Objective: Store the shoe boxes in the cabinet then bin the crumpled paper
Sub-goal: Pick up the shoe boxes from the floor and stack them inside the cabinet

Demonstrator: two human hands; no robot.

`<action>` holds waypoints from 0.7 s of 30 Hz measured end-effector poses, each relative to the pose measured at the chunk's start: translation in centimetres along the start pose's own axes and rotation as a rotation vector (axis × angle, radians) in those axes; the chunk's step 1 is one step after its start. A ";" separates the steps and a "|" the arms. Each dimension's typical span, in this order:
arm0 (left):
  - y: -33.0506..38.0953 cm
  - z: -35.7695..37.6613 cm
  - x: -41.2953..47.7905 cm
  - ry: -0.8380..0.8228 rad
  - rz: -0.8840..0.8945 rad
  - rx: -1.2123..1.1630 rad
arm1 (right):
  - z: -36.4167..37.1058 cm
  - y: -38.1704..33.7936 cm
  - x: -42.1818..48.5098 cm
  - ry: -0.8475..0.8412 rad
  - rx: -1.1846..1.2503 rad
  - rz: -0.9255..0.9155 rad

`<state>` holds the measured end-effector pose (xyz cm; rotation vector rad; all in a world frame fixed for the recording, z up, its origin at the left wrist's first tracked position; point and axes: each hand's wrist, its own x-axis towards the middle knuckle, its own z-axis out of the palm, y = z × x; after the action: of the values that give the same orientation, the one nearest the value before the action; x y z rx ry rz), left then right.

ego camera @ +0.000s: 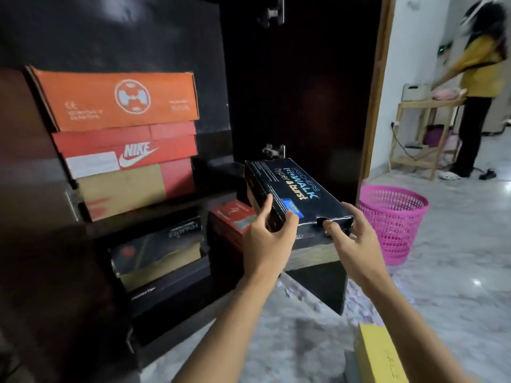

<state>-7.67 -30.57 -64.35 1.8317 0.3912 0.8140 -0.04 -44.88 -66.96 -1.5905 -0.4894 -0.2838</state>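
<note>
Two hands on black shoe box (293, 189), held tilted before open cabinet (166, 37). Left hand (266, 239) clamped on near left corner; right hand (351, 233) gripping near end, fingers curled at notch. Pink basket (392, 217) just right.

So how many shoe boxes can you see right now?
7, perhaps more hidden: orange box, Nike box and tan-and-red box stacked in the cabinet; dark boxes lower down; red box beside them; black box held in both hands.
</note>
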 end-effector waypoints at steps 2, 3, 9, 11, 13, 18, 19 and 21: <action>1.4 -1.4 2.5 -0.035 0.002 0.000 | 1.2 -1.6 2.5 -0.033 -0.004 0.005; 2.0 -1.9 3.6 -0.046 0.003 -0.007 | 1.7 -2.3 3.6 -0.053 -0.001 0.013; 2.8 -2.3 8.2 -0.120 -0.008 -0.061 | 3.5 -3.3 7.5 -0.020 0.015 0.059; 2.5 -2.0 9.7 -0.137 -0.029 -0.067 | 4.1 -3.0 8.7 -0.016 0.011 0.080; 2.0 -1.9 11.4 -0.134 -0.061 -0.062 | 5.1 -2.8 10.4 -0.035 -0.006 0.090; -0.2 -1.7 17.7 -0.112 -0.111 -0.019 | 9.4 -1.3 16.2 -0.091 -0.011 0.095; -0.7 -1.6 18.9 -0.112 -0.132 -0.027 | 10.3 -0.8 17.2 -0.093 -0.003 0.108; -1.6 -1.1 21.2 -0.114 -0.175 -0.054 | 11.9 1.0 19.3 -0.078 0.014 0.141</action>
<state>6.85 -16.34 -58.14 1.7568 0.4451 0.5916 16.02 -30.47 -59.84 -1.6182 -0.4358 -0.1116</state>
